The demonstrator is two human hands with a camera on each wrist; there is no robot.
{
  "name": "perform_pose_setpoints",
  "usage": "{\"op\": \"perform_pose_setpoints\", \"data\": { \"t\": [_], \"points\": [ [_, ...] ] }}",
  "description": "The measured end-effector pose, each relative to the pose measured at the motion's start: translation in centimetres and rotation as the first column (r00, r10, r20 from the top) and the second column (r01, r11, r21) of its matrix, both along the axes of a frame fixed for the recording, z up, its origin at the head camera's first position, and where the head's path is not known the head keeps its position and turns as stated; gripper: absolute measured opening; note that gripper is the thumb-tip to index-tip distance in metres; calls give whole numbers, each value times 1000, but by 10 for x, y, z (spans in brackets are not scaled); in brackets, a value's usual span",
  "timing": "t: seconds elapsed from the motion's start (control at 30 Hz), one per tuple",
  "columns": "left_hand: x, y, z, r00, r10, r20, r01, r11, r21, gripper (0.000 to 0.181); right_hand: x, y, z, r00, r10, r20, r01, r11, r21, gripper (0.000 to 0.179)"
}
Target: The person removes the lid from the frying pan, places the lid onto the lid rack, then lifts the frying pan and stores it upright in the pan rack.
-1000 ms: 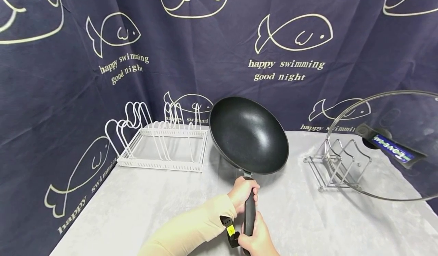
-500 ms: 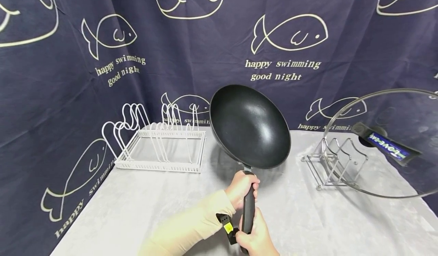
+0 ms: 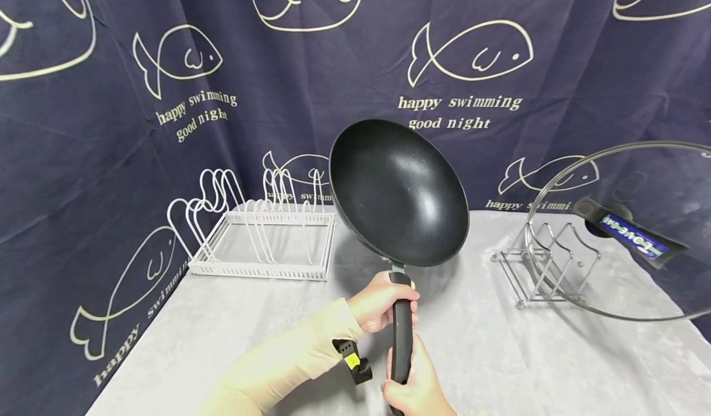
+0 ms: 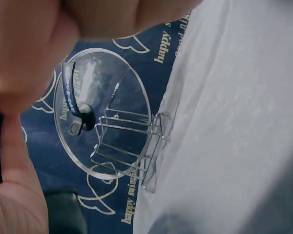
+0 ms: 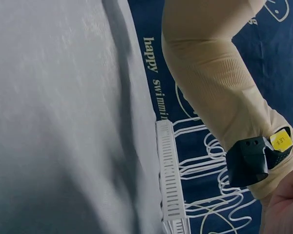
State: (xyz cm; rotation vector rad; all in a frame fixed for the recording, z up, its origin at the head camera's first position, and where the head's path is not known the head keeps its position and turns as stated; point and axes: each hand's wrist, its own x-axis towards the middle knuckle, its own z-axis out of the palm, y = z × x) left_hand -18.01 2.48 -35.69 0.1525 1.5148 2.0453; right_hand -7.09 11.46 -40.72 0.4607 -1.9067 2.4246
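Note:
A black wok (image 3: 400, 194) is held up off the table in the head view, its hollow side facing me. My left hand (image 3: 380, 302) grips the top of its black handle (image 3: 402, 336), just below the metal neck. Lower down, my right hand (image 3: 418, 379) holds the same handle near its end. Part of my left hand (image 4: 19, 161) fills the edge of the left wrist view. In the right wrist view a bit of my right hand (image 5: 287, 207) shows at the corner, and the handle is hidden there.
To the left stands a white wire rack (image 3: 258, 271) with several upright loops. At the right, a glass lid (image 3: 561, 187) with a black handle stands upright in a small chrome rack (image 3: 522, 280). A dark blue fish-print curtain (image 3: 344, 83) hangs behind the grey-white table (image 3: 500, 354).
Both hands have raised the wok, and it has shifted slightly left. The hands keep their hold on the handle. Lid and racks stay where they were.

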Motion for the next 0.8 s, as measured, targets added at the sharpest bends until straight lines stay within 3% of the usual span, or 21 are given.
{"op": "perform_pose_setpoints", "data": {
  "t": [0.27, 0.47, 0.53, 0.6, 0.7, 0.8],
  "points": [
    [0, -12, 8, 996, -75, -52, 74, 997, -20, 12, 0, -2, -1, 980, 86, -177, -95, 994, -46, 49],
    [7, -9, 14, 995, 14, -96, -22, 996, -81, 12, -1, -2, -1, 975, 144, -169, -164, 981, -107, 47],
    [8, -9, 16, 992, 39, -118, -53, 992, -114, 11, -4, 1, -4, 963, 200, -180, -226, 964, -140, 51],
    [8, -11, 15, 989, 48, -143, -68, 988, -141, 12, -7, 4, -8, 936, 280, -213, -319, 930, -180, 58],
    [8, -13, 14, 987, 39, -158, -62, 988, -144, 12, -10, 10, -11, 910, 362, -204, -402, 890, -214, 57],
    [8, -13, 14, 985, 34, -170, -56, 990, -130, 12, -9, 14, -10, 909, 390, -146, -414, 881, -228, 51]
  ]
}}
